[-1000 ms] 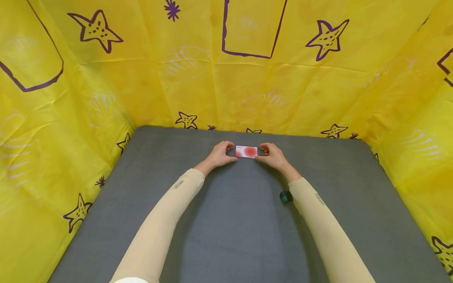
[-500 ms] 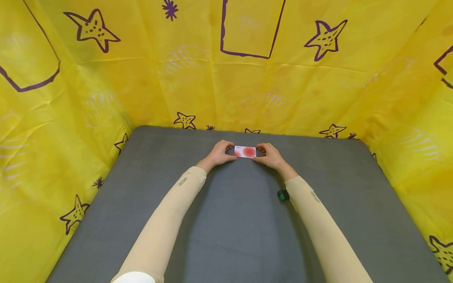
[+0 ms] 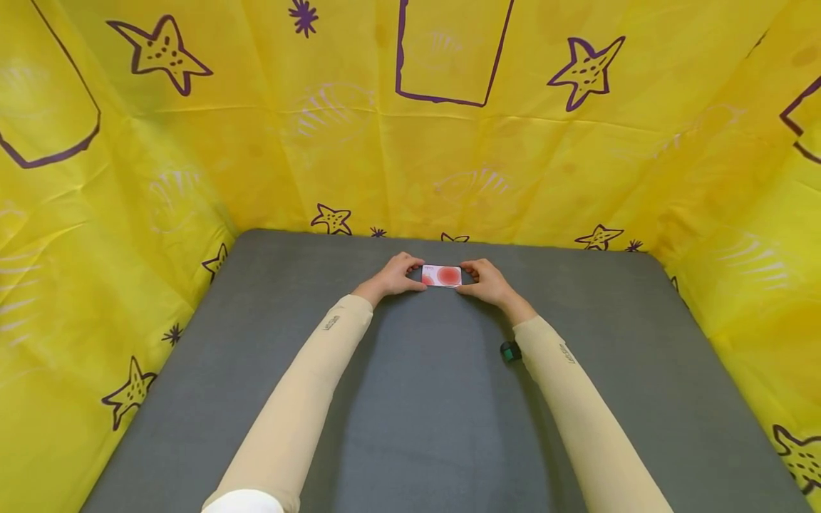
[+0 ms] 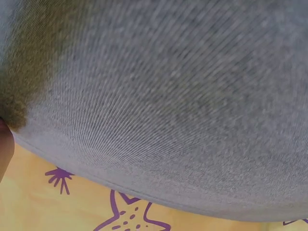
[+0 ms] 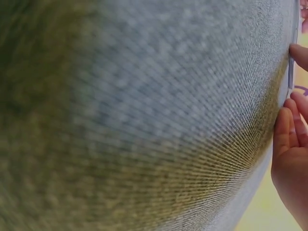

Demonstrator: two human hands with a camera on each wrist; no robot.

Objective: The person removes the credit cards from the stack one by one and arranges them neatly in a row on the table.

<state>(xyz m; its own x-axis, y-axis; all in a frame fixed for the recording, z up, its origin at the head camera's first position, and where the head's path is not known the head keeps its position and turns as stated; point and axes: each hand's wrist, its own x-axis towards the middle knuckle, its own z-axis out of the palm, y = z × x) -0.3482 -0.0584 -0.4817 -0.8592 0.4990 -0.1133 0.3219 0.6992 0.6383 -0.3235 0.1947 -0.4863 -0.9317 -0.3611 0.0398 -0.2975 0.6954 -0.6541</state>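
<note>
A small, thin white box with red circles (image 3: 441, 276) sits near the far side of the grey tabletop in the head view. My left hand (image 3: 399, 274) grips its left end, thumb at the near corner and curled fingers at the far corner. At the right end my right hand (image 3: 486, 282) holds it the same way. In the right wrist view, curled fingers and part of the right hand (image 5: 291, 168) show beside the box's thin edge (image 5: 291, 72). Only a fingertip of the left hand (image 4: 5, 149) enters the left wrist view; the box is out of sight there.
The grey tabletop (image 3: 420, 399) has rounded far corners. A yellow cloth (image 3: 404, 164) printed with purple starfish hangs around the back and both sides. Beige sleeves cover both forearms, and a small black device (image 3: 510, 351) sits at the right wrist.
Fingers of both hands have closed in on the ends of the box, the right ones most clearly. The whole head view has shifted slightly; the box stays in place on the table.
</note>
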